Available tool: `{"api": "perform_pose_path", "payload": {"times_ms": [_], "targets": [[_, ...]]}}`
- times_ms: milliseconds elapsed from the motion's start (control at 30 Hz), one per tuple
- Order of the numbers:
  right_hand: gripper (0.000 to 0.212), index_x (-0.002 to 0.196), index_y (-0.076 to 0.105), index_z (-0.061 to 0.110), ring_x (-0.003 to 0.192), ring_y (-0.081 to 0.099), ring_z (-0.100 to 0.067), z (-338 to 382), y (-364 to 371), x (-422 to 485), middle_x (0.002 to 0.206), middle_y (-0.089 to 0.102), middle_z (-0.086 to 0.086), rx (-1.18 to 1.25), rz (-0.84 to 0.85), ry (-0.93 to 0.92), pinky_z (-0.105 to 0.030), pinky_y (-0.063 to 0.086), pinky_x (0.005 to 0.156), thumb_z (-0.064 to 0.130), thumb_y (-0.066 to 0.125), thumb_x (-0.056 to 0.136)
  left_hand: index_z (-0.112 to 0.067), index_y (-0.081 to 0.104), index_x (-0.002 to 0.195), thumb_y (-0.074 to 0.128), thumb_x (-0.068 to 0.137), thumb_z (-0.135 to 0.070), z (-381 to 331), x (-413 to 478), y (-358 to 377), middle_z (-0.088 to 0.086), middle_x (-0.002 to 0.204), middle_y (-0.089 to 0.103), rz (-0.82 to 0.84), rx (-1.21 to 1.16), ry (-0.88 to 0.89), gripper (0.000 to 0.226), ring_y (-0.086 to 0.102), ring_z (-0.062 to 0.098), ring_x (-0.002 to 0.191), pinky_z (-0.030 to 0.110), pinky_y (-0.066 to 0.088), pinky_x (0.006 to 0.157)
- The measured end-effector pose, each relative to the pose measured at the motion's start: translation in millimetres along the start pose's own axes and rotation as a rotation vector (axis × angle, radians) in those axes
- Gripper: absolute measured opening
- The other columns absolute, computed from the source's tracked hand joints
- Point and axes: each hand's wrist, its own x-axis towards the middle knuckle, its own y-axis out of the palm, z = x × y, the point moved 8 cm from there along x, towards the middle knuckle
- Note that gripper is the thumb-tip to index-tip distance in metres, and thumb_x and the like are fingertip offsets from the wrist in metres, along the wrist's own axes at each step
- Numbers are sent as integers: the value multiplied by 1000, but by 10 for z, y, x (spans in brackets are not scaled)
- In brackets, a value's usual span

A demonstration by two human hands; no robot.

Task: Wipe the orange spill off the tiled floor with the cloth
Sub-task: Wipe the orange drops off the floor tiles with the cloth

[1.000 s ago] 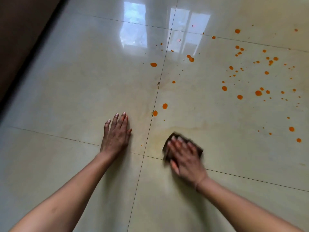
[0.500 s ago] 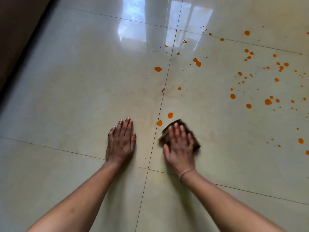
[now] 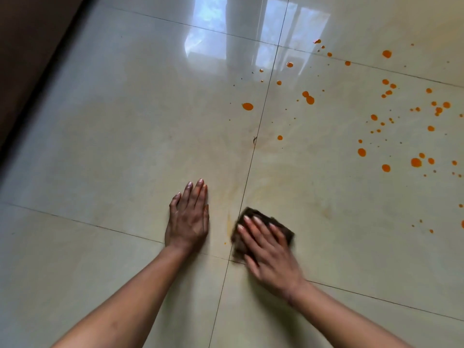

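Cloth: the dark brown cloth (image 3: 288, 236) lies flat on the tiled floor (image 3: 125, 146) under the right hand's fingers. It sits just right of the grout line (image 3: 247, 177) that runs between the two hands.
Right hand: the right hand (image 3: 270, 252) is palm down, with its fingers straight and a little spread, pressing the cloth to the tile. The fingers angle toward the left hand, and the hand is blurred.
Left hand: the left hand (image 3: 188, 222) lies flat on bare tile with its fingers straight and close together, pointing away from the person. It holds nothing and is beside the cloth but apart from it.
Orange spill: a thin orange streak (image 3: 228, 222) lies between the hands, just left of the cloth. Whole orange drops (image 3: 416, 162) are scattered well beyond and to the right of the right hand.
Change: half a second ago the cloth was farther from the person, just beside two drops at the grout line. Now the right hand has drawn it back, those two drops are gone, and the streak lies between the hands. The left hand has stayed flat.
Surroundings: a window reflection (image 3: 208, 28) shines far beyond the left hand.
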Motion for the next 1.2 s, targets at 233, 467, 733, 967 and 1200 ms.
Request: {"api": "perform_pose_path", "payload": {"times_ms": [233,467,733,967,1200], "targets": [[71,153,22,23,149,10,-21,-216,-283,988,161,15,-3,-19,-90,256,-42,7,119,39,51,90,-13,39,145,29,94,-28,17,-3,25,1,154,34,-17,3,-9,54,32,21,141,38,16,111],[69,153,21,25,149,12,-18,-348,-111,133,161,14,-1,-122,18,94,-42,13,118,44,43,90,-14,34,146,30,94,-27,33,0,62,1,155,31,30,-9,-15,54,27,20,143,39,15,112],[67,147,37,22,144,29,-22,184,20,128,156,32,-3,-83,40,-190,-43,19,114,41,47,84,-13,36,146,30,96,-28,-4,-5,-8,2,154,33,17,-10,11,53,28,20,143,40,19,111],[66,153,21,18,149,12,-24,-858,-340,464,161,14,-6,-12,-155,427,-46,8,119,37,42,93,-9,39,144,29,93,-35,14,3,-47,5,153,35,16,5,-11,58,30,24,142,45,23,111],[64,152,26,21,149,16,-23,-1232,-526,651,160,19,-4,-1,-90,364,-43,9,118,34,47,93,-7,40,143,52,89,-43,-808,356,-1,10,151,37,58,-18,147,66,36,31,138,48,31,107]]}}
